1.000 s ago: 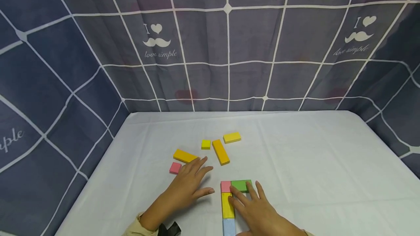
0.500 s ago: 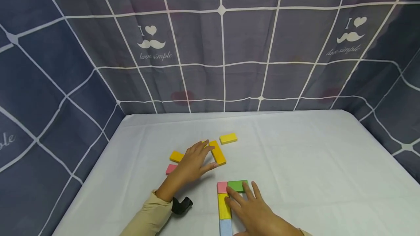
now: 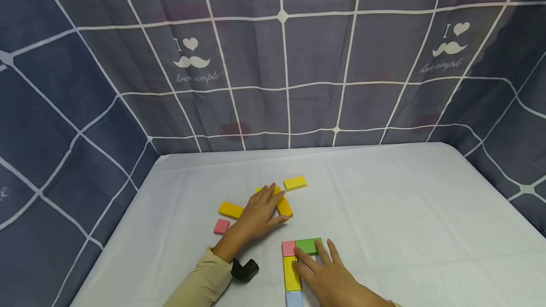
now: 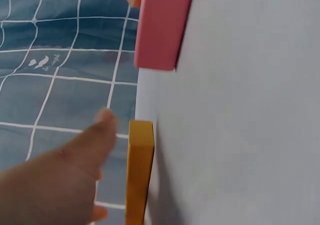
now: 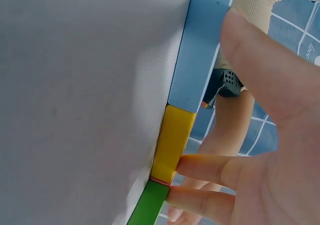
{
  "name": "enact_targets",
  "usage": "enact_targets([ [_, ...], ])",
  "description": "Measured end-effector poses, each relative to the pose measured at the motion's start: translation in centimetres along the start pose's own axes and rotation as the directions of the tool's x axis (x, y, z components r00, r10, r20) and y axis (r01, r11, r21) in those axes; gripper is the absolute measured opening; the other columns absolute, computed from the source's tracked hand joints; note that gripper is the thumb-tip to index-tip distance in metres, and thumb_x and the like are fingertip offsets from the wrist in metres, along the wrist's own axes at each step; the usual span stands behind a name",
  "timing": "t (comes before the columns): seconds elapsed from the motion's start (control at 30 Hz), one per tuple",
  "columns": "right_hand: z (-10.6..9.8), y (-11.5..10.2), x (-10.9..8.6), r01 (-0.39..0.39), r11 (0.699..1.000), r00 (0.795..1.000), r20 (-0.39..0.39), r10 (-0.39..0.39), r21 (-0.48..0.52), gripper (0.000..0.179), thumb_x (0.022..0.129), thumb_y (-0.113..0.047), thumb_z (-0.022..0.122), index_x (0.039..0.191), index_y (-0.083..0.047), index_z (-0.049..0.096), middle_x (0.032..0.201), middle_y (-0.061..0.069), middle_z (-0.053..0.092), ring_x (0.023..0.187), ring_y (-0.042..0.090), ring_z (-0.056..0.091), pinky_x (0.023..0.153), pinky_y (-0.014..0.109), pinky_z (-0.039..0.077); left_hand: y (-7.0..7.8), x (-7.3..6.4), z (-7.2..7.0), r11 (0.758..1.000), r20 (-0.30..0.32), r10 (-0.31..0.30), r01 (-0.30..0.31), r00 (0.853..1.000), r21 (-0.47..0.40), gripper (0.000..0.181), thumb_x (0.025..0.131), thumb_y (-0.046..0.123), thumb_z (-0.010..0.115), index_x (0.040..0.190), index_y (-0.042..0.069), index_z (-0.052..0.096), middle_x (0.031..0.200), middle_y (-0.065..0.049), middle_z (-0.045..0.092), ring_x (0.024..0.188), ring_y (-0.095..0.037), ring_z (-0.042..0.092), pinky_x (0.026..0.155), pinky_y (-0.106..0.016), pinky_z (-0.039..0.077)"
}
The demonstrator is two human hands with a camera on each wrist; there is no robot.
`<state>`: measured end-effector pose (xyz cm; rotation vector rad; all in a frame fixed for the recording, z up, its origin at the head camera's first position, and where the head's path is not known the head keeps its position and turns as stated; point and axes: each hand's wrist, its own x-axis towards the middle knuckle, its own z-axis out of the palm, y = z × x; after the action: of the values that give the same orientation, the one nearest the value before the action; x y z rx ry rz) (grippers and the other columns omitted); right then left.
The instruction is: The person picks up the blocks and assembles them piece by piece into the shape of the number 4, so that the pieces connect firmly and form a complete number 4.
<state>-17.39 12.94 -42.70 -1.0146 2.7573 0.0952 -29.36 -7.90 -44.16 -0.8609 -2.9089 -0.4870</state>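
Observation:
My left hand [image 3: 259, 215] reaches over a long orange-yellow block [image 3: 284, 208], its fingers extended and spread. Those fingers partly hide a small yellow block [image 3: 258, 190]. In the left wrist view, the thumb [image 4: 65, 170] appears apart from the orange-yellow block [image 4: 140, 170]. My right hand [image 3: 330, 276] rests by an L-shaped row: a pink block [image 3: 288, 248], a green block [image 3: 305, 247], a yellow block [image 3: 291, 276] and a light blue block [image 3: 294, 299]. Its straight fingertips touch the row's yellow and green parts; the thumb lies at the blue block [image 5: 202, 45] in the right wrist view.
Another orange-yellow block [image 3: 231, 210] and a pink square block [image 3: 221, 226] lie left of my left hand. A yellow block [image 3: 295, 183] lies farther back. The white-covered table [image 3: 384, 212] is bordered by a grey-blue checked curtain [image 3: 315, 60].
My left hand has moved forward and right, from beside the left orange-yellow block to over the middle one. The right hand stays by the row. The head view has shifted slightly.

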Motion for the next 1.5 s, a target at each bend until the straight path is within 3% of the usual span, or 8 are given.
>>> enact_targets([
  [0.33, 0.2, -0.3, 0.1, -0.015, 1.0, 0.999, 0.044, 0.015, -0.004, 0.096, 0.059, -0.087, 0.055, 0.134, -0.029, 0.042, 0.151, -0.001, 0.036, 0.129, 0.045, 0.041, 0.103, 0.068, 0.029, -0.2, -0.2, 0.6, 0.998, 0.029, -0.036, 0.035, 0.999, 0.049, 0.066, 0.088, 0.052, 0.059, 0.139, 0.011, 0.046, 0.149, -0.021, 0.035, 0.139, -0.04, 0.031, 0.112, -0.054, 0.029],
  [0.5, 0.2, -0.4, 0.1, 0.0, 1.0, 0.999, 0.034, 0.001, -0.017, 0.097, 0.06, -0.088, 0.053, 0.135, -0.028, 0.042, 0.152, -0.001, 0.035, 0.129, 0.045, 0.041, 0.103, 0.067, 0.03, -0.1, -0.3, 0.6, 0.998, 0.043, -0.016, 0.014, 0.999, 0.064, 0.064, 0.088, 0.051, 0.059, 0.136, 0.01, 0.049, 0.148, -0.02, 0.036, 0.139, -0.04, 0.031, 0.113, -0.054, 0.028],
  [0.77, 0.1, -0.3, 0.2, 0.004, 0.999, 1.0, 0.023, -0.003, -0.051, 0.099, 0.058, -0.089, 0.052, 0.134, -0.027, 0.043, 0.151, -0.002, 0.035, 0.128, 0.045, 0.042, 0.103, 0.067, 0.03, -0.2, -0.5, 0.1, 1.0, 0.094, 0.02, -0.021, 0.995, 0.015, 0.063, 0.087, 0.052, 0.059, 0.136, 0.013, 0.05, 0.151, -0.016, 0.035, 0.142, -0.038, 0.027, 0.115, -0.055, 0.024],
  [1.07, -0.1, -0.3, 0.4, -0.014, 1.0, 0.998, 0.054, 0.015, -0.022, 0.096, 0.058, -0.081, 0.063, 0.134, -0.026, 0.044, 0.151, -0.001, 0.036, 0.129, 0.045, 0.04, 0.103, 0.067, 0.03, 0.1, -0.5, -0.5, 0.998, 0.145, 0.035, -0.029, 0.989, -0.047, 0.06, 0.086, 0.052, 0.061, 0.134, 0.017, 0.053, 0.151, -0.013, 0.037, 0.143, -0.037, 0.025, 0.115, -0.056, 0.022],
  [1.33, -0.2, -0.2, 0.1, -0.009, 0.998, 1.0, 0.025, 0.011, -0.062, 0.093, 0.06, -0.08, 0.062, 0.133, -0.025, 0.044, 0.15, -0.001, 0.038, 0.128, 0.044, 0.042, 0.102, 0.066, 0.032, 0.2, -0.7, -0.7, 0.99, 0.183, 0.11, -0.091, 0.977, -0.106, 0.053, 0.087, 0.05, 0.061, 0.13, 0.017, 0.057, 0.149, -0.01, 0.039, 0.141, -0.033, 0.03, 0.115, -0.053, 0.026],
  [1.5, -0.1, -0.2, 0.1, -0.004, 0.997, 1.0, 0.021, 0.006, -0.076, 0.091, 0.063, -0.079, 0.061, 0.133, -0.024, 0.045, 0.15, -0.001, 0.038, 0.127, 0.045, 0.043, 0.102, 0.065, 0.033, 0.4, -0.8, -0.8, 0.988, 0.178, 0.119, -0.1, 0.977, -0.114, 0.051, 0.086, 0.048, 0.063, 0.126, 0.016, 0.06, 0.144, -0.01, 0.044, 0.136, -0.029, 0.036, 0.114, -0.051, 0.028],
])
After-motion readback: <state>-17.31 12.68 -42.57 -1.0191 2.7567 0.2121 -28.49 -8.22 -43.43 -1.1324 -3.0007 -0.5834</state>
